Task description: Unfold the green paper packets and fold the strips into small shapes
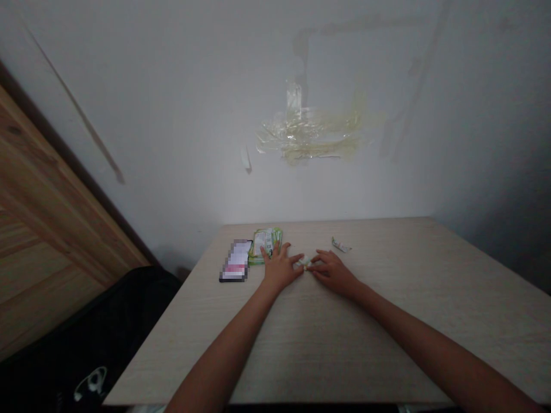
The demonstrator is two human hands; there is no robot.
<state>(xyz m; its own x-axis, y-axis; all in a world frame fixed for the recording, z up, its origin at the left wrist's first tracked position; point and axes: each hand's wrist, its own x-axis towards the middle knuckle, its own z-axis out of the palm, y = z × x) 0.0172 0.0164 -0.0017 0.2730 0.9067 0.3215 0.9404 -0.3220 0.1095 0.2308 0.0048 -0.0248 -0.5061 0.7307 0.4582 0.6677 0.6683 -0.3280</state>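
Observation:
Near the middle of the table, a small pale green-white thing [306, 264] sits between my two hands; it is too small and dim to name. At its left side, my left hand [282, 268] has thumb and forefinger closing on it. The other left fingers are spread over the table, close to the green-and-white packets [266, 244]. From the right, my right hand [333, 272] pinches the same small thing with thumb and forefinger, its other fingers curled. A crumpled wrapper-like strip [341, 245] lies just beyond my right hand.
To the left of the packets lies a phone [235, 261] with its screen blurred. The table [344, 344] meets a wall [193, 115] with peeling clear tape [310, 135]. On the left are a wooden panel [43, 201] and a black bag-like thing [107, 321].

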